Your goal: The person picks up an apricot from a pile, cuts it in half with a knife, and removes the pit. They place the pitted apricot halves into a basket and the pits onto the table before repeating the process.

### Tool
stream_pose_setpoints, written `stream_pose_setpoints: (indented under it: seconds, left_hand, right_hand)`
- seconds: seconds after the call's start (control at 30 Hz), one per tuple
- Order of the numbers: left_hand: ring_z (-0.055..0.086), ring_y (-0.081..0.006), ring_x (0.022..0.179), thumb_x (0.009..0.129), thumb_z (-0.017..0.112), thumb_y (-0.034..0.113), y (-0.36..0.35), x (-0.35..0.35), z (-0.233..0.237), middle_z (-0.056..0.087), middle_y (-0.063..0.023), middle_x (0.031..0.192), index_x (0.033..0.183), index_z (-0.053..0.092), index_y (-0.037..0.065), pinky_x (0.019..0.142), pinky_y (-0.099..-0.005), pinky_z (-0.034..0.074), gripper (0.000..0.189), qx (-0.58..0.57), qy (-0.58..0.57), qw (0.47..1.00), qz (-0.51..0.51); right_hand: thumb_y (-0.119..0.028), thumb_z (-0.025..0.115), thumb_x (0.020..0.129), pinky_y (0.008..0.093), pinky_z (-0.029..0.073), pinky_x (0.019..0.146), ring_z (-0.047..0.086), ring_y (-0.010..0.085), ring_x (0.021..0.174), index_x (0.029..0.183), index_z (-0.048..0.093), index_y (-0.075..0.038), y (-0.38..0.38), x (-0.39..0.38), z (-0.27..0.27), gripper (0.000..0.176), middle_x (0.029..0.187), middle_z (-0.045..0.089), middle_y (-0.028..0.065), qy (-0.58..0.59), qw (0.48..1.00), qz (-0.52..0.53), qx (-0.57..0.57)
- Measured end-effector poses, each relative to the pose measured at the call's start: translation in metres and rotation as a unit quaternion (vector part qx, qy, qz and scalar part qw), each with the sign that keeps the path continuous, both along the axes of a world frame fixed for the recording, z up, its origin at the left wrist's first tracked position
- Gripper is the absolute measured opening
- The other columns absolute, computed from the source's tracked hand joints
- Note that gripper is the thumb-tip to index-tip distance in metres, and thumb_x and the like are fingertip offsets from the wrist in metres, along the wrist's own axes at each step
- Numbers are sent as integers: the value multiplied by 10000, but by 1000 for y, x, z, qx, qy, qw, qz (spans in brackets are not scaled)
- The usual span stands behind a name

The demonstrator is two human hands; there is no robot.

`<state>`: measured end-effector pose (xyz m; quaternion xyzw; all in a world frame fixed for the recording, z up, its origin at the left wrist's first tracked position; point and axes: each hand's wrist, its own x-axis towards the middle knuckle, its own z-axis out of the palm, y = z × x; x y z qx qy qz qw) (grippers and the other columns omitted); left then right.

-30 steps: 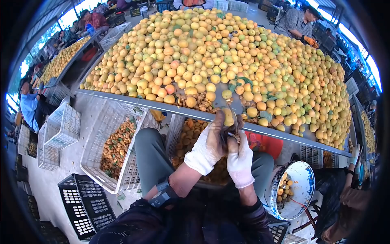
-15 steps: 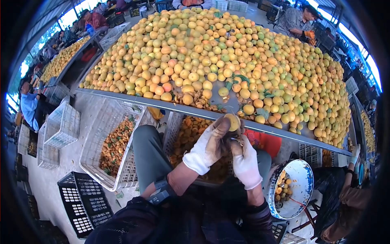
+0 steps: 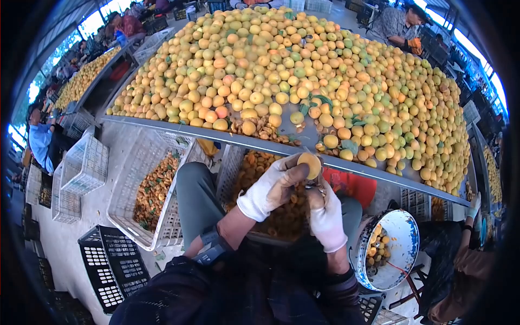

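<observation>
My left hand (image 3: 277, 185), in a stained white glove, grips a yellow apricot (image 3: 310, 164) between thumb and fingers, just below the table's front edge. The apricot's pale, flat-looking side faces me. Close beside it, my gloved right hand (image 3: 326, 215) is closed with its fingertips bent inward around something small and dark with a slight shine; I cannot make out what it is. Beneath both hands stands a crate of apricot pieces (image 3: 254, 181), partly hidden by my arms. Ahead, a large heap of whole apricots (image 3: 281, 70) covers the metal-edged table (image 3: 238, 140).
On my left are a white crate (image 3: 160, 230) of orange-brown scraps and a black crate (image 3: 116, 265). A red container (image 3: 357, 187) sits under the table edge. At right, a paint-worn bucket (image 3: 398, 249) holds some fruit. Other people work around nearby tables.
My left hand has shifted slightly left, and the apricot has turned so more of its pale side shows. My right hand stays close by, its fingers still bent.
</observation>
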<state>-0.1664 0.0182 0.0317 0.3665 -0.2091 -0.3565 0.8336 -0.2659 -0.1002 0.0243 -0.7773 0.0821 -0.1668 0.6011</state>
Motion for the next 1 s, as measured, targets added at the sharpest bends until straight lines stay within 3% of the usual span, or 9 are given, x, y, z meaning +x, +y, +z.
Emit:
stream_pose_setpoints:
  seconds: [0.07,0.17,0.33,0.5,0.53,0.67,0.77,0.83,1.0]
  left_hand:
    - [534,-97,943,861,641,286,11,15,12,602,-13,981,1126,572,17,832,-264,434,384,165,-170,971,-23]
    - [535,-94,937,844,641,254,19,22,17,602,1,973,1094,588,26,827,-259,430,343,210,-256,941,-72]
    - [517,-138,1094,905,599,332,-9,-16,-20,545,-41,1185,1303,427,11,945,-263,406,540,-1,-17,998,60]
    - [523,-121,1049,861,643,353,5,-2,-8,571,-27,1109,1226,502,20,897,-252,412,514,22,-71,996,-46]
    - [540,-95,952,839,657,342,9,9,2,606,-13,993,1071,576,32,808,-228,419,396,73,-143,986,-48]
    - [551,-97,943,827,646,215,11,15,24,615,-17,961,1045,595,30,849,-254,428,291,158,-207,961,-94]
    - [556,-119,1003,887,610,201,-6,-19,2,591,-52,1084,1228,506,29,873,-260,442,395,-25,-37,999,26]
    - [549,-126,1026,910,597,251,-13,-34,-10,570,-60,1135,1289,452,25,899,-262,429,464,-95,101,990,-9]
    - [558,-118,1015,875,642,243,6,-14,7,595,-45,1113,1235,507,16,887,-261,440,447,23,-8,999,-28]
  right_hand:
    - [-250,553,923,348,496,686,656,357,856,1058,539,24,-13,-1,9,306,835,635,208,-4,995,34,-94]
    - [-267,554,925,321,482,631,654,311,774,1070,536,22,-16,-1,5,324,799,630,171,2,994,66,-89]
    - [-329,539,943,194,364,512,445,28,607,1187,475,42,6,1,-17,449,784,534,-19,2,986,28,164]
    - [-461,569,898,194,368,522,455,38,589,1156,495,35,-7,-7,-2,564,714,516,-29,13,994,67,85]
    - [-478,586,882,193,377,537,463,34,611,1148,511,44,-18,-8,-15,590,729,531,-26,10,998,59,-9]
    - [-456,591,886,195,375,526,459,34,596,1128,528,16,-27,-12,-12,534,724,529,-35,65,990,113,61]
    - [-302,613,900,267,462,754,576,127,827,1120,522,66,-11,-11,-7,438,897,636,77,18,994,39,105]
    - [-327,613,900,275,464,749,578,134,815,1088,533,66,-4,-10,-22,443,875,638,87,11,991,15,132]
    - [-327,612,895,306,482,729,645,214,820,1049,550,64,-21,-14,-9,425,872,657,161,-2,998,65,11]
